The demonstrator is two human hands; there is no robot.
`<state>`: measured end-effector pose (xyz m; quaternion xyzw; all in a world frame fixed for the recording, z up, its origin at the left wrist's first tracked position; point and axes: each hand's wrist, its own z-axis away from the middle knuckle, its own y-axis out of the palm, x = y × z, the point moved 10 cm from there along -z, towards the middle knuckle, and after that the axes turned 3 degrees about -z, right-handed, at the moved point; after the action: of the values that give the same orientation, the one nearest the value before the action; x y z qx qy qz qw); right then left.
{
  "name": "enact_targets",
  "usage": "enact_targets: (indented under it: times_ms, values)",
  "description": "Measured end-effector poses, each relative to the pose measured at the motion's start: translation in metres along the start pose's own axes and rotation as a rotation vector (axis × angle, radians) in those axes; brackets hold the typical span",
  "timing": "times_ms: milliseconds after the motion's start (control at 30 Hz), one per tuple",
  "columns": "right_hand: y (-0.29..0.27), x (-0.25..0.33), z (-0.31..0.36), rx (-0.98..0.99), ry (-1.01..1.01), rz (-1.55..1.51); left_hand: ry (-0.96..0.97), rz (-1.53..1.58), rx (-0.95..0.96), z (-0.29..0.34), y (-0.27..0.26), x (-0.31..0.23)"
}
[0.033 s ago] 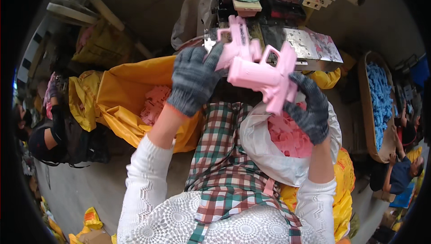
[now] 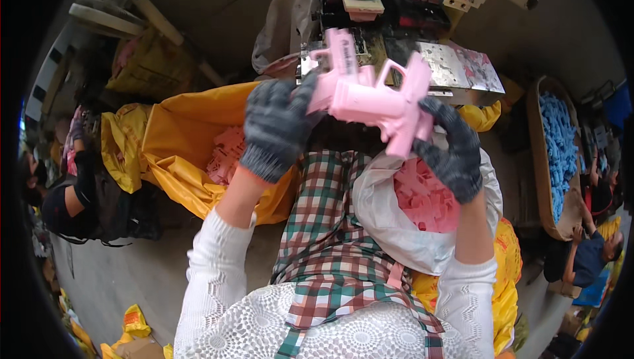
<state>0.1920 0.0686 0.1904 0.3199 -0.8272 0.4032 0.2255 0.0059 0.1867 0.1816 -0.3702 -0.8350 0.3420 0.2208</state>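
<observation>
My left hand [image 2: 274, 125], in a dark grey knit glove, is closed on a pink plastic toy pistol [image 2: 341, 55] with dark printing along its side. A second pink toy pistol [image 2: 411, 85] is gripped by my right hand [image 2: 456, 151], gloved the same way. The second pistol's grip overlaps the lower part of the first, and I cannot tell if they touch. Both are held up in front of the machine [image 2: 389, 45]. Below my right hand, a white sack [image 2: 380, 210] holds many pink pieces [image 2: 422, 200]. The fingertips of both hands are partly hidden.
At left a yellow sack [image 2: 175, 131] stands open with pink pieces inside. The machine's metal plate [image 2: 456, 68] juts toward me. On the right, a long basket [image 2: 545, 207] holds blue pieces [image 2: 558, 148]. Other people [image 2: 584, 257] sit at both sides. A fan [image 2: 109, 12] stands far left.
My left hand and its toy pistol have shifted left and slightly toward me. The right-hand pistol has moved a little left and tilted. Both grips are kept.
</observation>
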Motion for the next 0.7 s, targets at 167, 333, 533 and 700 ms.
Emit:
enact_targets:
  times_ms: [167, 333, 533, 700]
  values:
    - [0.041, -0.027, -0.066, 0.137, -0.159, 0.049, -0.338, -0.3, 0.04, 0.098, -0.021, 0.101]
    - [0.052, -0.056, -0.093, 0.242, -0.186, 0.23, -0.495, -0.549, 0.445, 0.139, -0.017, 0.144]
    - [0.017, -0.076, 0.003, 0.263, 0.29, -0.533, -0.286, -0.175, 0.434, 0.15, 0.015, 0.116]
    - [0.006, -0.242, 0.216, 0.69, 0.818, 0.403, -0.336, 0.312, 0.579, 0.125, 0.044, 0.067]
